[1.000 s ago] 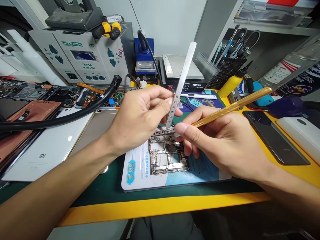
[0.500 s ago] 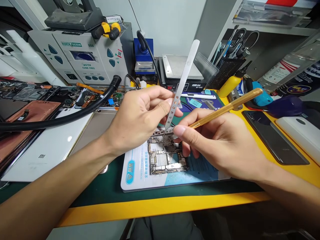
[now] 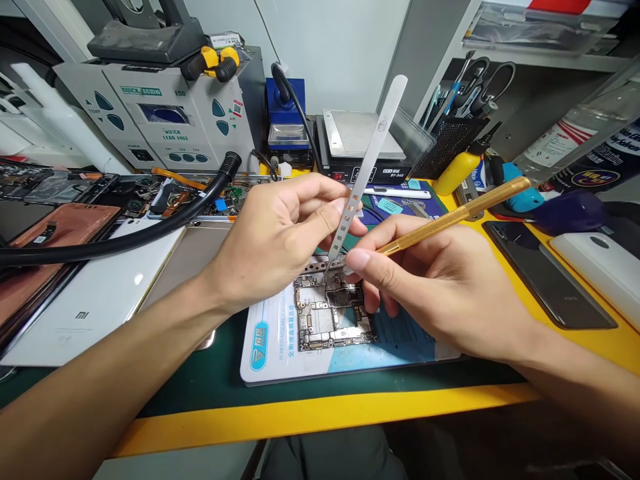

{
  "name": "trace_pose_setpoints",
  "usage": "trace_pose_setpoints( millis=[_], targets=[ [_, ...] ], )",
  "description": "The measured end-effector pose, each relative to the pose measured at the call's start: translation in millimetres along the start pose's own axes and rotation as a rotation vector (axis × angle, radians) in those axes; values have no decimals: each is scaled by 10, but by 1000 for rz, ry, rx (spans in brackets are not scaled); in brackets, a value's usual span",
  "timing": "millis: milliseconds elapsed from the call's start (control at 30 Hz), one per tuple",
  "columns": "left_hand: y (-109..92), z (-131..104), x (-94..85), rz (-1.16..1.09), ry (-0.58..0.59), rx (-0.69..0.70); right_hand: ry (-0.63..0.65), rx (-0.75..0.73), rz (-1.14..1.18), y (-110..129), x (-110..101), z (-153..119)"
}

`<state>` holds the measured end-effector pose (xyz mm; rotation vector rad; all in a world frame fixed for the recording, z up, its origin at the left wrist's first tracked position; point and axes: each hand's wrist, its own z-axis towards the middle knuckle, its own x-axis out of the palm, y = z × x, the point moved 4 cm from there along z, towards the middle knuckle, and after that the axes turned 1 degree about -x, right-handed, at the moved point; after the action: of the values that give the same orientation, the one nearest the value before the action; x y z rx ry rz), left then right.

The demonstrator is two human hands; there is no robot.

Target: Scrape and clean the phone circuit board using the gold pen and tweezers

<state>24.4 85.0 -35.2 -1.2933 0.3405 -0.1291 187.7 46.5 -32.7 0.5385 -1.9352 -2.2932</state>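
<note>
My left hand [image 3: 287, 233] is closed round a pair of silver tweezers [image 3: 373, 150] with small square holes along the lower part. Their fine tip points down onto the upper part of a phone circuit board [image 3: 337, 320]. In my right hand [image 3: 435, 287], held like a pen, is a slim tool with a gold knurled handle [image 3: 460, 213]; its working end is hidden by my fingers. The board lies flat on a white and blue box [image 3: 273, 340], against a perforated metal strip [image 3: 317, 266]. My right fingers rest over the board's right edge.
A hot air station [image 3: 165, 120] stands at the back left, its black hose [image 3: 150, 237] running across the left side. Phones [image 3: 85, 313] and loose boards lie there. Behind my hands is a black heating unit [image 3: 370, 170]. On the right are a yellow bottle [image 3: 457, 170] and a dark phone [image 3: 550, 273].
Both hands keep nearly the same pose and grips. The top of the tweezers has tilted slightly to the right; the view has shifted a little.
</note>
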Motion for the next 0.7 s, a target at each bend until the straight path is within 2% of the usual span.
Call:
trace_pose_setpoints(
  millis=[133,267,367,467,567,700],
  targets=[
    [2,-3,-12,-10,8,3,49,27,-6,-11,20,-6],
    [14,-10,-8,-33,23,4,20,9,-8,-5,17,-17],
    [9,-6,0,-20,16,5,46,20,-16,-4,22,-18],
    [-15,-1,4,14,-17,-4,48,21,-20,5,9,-11],
    [-36,-9,3,56,-82,-23,-13,25,8,8,-17,-12],
    [-62,-52,21,174,-161,54,-84,4,10,19,-21,-35]
  ],
)
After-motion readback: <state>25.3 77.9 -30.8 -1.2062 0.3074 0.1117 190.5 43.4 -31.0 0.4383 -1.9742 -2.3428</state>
